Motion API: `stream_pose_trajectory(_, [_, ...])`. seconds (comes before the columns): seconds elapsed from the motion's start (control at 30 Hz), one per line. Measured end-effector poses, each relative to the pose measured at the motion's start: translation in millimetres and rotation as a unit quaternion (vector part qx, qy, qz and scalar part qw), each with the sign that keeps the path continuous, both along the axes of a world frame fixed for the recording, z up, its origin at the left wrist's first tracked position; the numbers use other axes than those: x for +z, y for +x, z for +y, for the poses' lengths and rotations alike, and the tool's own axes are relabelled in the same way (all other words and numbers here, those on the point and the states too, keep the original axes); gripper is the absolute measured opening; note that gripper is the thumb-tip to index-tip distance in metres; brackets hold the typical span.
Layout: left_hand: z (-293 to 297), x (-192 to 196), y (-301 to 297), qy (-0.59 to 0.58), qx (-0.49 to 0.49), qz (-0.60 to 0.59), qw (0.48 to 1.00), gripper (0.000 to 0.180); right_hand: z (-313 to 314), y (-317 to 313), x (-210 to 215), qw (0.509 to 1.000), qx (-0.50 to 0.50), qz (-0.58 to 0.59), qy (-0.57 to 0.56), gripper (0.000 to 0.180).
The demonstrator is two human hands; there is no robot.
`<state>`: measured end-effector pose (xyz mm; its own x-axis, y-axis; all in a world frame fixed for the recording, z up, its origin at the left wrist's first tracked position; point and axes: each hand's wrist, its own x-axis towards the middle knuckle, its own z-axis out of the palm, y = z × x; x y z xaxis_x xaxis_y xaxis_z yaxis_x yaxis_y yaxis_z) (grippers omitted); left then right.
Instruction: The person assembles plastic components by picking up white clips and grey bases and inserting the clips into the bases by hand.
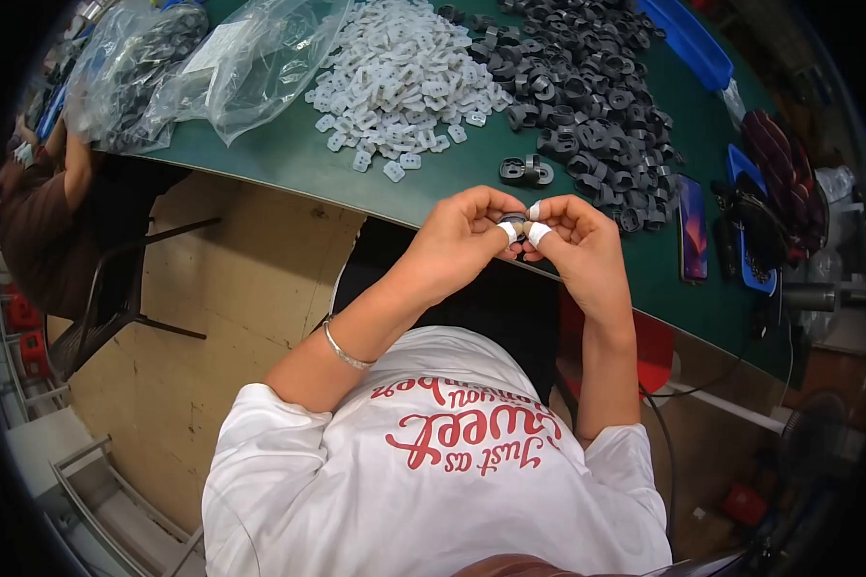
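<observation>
Work is bunched up at the near edge of the green tabletop, going by the head feed I'm watching from way over here. Left hand and right hand are both narrow, thumbs and fingers pinched around the same small dark rounded plastic piece, which sits between them right by that edge. I'd guess the two-handed pinch is to keep something that tiny steady, and the white tape wraps on the digits look like padding against hard plastic.

Past the hands there's a spread heap of translucent whitish flat plastic plates, and right of it a big heap of dark grey curved plastic parts. Probably dumped there so both are an easy reach. Two loose dark plastic parts lie just apart from the dark heap, nearer the hands.

As for the held piece: it's dark, roundish and mostly buried under fingertips, so I only get a sliver of it. It looks much like the heap parts, but I can't tell if a pale plate is in there too.
</observation>
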<state>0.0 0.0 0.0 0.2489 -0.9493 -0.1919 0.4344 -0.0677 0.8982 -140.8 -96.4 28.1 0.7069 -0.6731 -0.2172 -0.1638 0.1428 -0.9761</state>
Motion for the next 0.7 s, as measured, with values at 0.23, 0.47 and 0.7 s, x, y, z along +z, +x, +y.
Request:
stream_pose_trajectory(0.23, [-0.7,5.4,-4.2,0.028,0.014,-0.003,0.999,0.019,2.3,-2.8,2.5,0.999,0.009,-0.024,-0.029,0.013])
stream_pose_trajectory(0.47, [0.8,2.0,-4.7,-0.001,0.013,-0.001,1.0,0.022,1.1,-4.4,2.5,1.0,0.011,-0.026,-0.01,0.014])
stream_pose_trajectory(0.7, [5.8,10.1,2.8,0.005,-0.044,-0.058,0.997,0.022,-2.1,-7.5,0.2,1.0,0.028,-0.001,-0.007,0.018])
